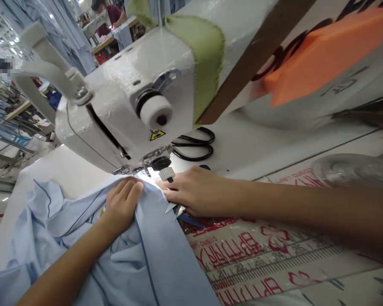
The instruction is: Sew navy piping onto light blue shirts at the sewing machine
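**A:** Where's the cloth sitting?

**B:** The pale blue garment (44,221) lies bunched on the white tabletop (64,170), with its edge right up at the presser foot (121,170) of a white industrial sewing machine (124,97).

**A:** And the hands?

**B:** The left hand (123,204) is curled, its fingers closed over a fold of the cloth and pinching it up just in front of the foot. The right hand (194,191) lies flatter, fingers together, pressing down on the cloth's edge just beside the foot.

**A:** Is the right hand holding anything?

**B:** The steel points of small thread snips (175,210) poke out from under it, toward the cloth. (Whether the palm actually grips them, I can't tell from this angle.)

**A:** How would that cloth handle?

**B:** It looks like a thin, light cotton, so I'd expect it to be soft and to slump rather than hold a shape. The best place to take hold seems to be along the navy piping (143,250), which probably gives a firmer line, and close to the foot, where a fold can be pinched.

**A:** What else is within reach?

**B:** Black-handled scissors (194,158) rest on the surface behind the foot, and a ruler scale (261,263) printed on the tabletop runs just below the right forearm.
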Demonstrator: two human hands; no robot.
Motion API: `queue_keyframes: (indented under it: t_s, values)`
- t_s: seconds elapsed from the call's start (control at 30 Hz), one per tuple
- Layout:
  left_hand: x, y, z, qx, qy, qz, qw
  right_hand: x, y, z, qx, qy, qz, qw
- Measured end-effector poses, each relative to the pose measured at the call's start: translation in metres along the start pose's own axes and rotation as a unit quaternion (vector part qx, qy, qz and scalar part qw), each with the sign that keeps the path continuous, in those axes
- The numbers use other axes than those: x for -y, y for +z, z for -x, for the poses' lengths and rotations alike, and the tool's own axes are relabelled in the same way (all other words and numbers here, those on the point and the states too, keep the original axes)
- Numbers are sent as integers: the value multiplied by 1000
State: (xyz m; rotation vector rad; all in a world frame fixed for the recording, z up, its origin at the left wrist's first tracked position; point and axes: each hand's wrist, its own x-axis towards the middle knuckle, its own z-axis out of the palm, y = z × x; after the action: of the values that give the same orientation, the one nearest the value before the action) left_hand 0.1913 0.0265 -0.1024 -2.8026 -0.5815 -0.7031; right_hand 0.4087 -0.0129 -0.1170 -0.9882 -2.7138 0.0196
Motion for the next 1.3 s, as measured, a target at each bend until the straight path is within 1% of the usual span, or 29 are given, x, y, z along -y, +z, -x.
queue_keyframes:
  t_s: [0.07,0.17,0.23,0.33,0.4,0.47,0.6,0.7,0.8,0.97,1.07,1.13,1.23,1.3]
  values:
    - [2,0,-2,2,1,18,1000,-1,0,0,3,0,-3,1000]
    - [2,-1,-4,17,46,28,998,-1,-2,0,11,-3,-12,1000]
    - [2,-2,-6,20,83,1,996,-1,-4,0,21,-6,-17,1000]
    - [3,-1,-10,9,125,-60,990,-1,-6,-1,35,-6,-14,999]
    - [6,0,-13,-1,126,-84,988,-1,-8,-2,45,0,-9,999]
    - [9,1,-15,-3,127,-80,989,-1,-10,-3,58,5,-9,998]
    - [16,0,-11,36,153,-35,987,-2,-14,-3,68,-6,-15,998]
    - [18,0,-6,53,131,-16,990,-1,-14,-2,73,-6,-10,997]
    - [19,2,-4,38,103,-11,994,0,-12,-2,78,-4,-11,997]
    - [20,7,-6,16,109,-32,993,0,-12,-2,83,-4,-12,996]
    - [19,7,-5,19,100,-48,994,1,-13,-2,90,-4,-12,996]
    - [18,6,-4,31,90,-51,994,2,-14,-2,91,-4,-11,996]
    - [16,2,-2,54,86,-31,994,3,-14,-3,76,15,10,997]
    - [15,0,0,50,81,-15,995,3,-17,-3,70,45,30,996]
